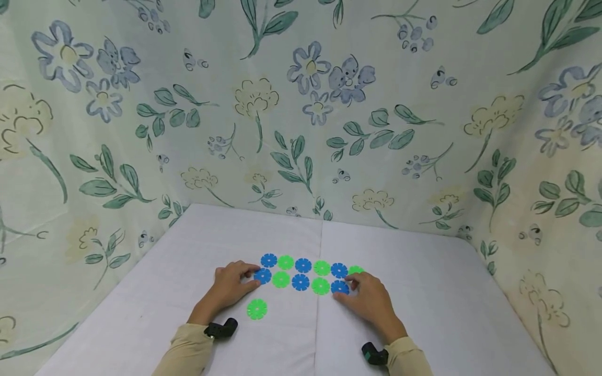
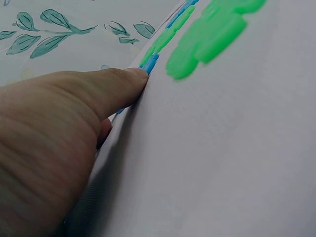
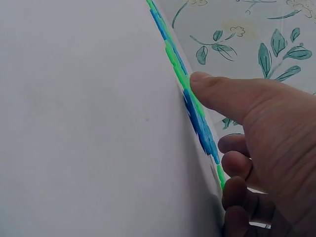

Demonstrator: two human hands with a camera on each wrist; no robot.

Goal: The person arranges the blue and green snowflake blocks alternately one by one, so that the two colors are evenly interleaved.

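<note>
Flat, notched plastic interlocking discs, blue and green, lie in two alternating rows on the white cloth. At the left end, the thumb and a finger of my left hand (image 1: 231, 284) hold the edge of the near row's blue interlocking disc (image 1: 263, 276). The left wrist view shows the thumb (image 2: 113, 86) touching it. At the right end, the thumb and a finger of my right hand (image 1: 369, 300) span the near row's last blue interlocking disc (image 1: 339, 287). A green disc (image 1: 356, 270) behind that hand is partly covered. The right wrist view shows its other fingers loosely curled.
One separate green disc (image 1: 257, 309) lies in front of the rows, near the left wrist. The white cloth (image 1: 423, 292) covers the table, with a seam running through it. Behind and at the sides hangs a floral curtain (image 1: 301, 156). Each wrist wears a black strapped device (image 1: 222, 329).
</note>
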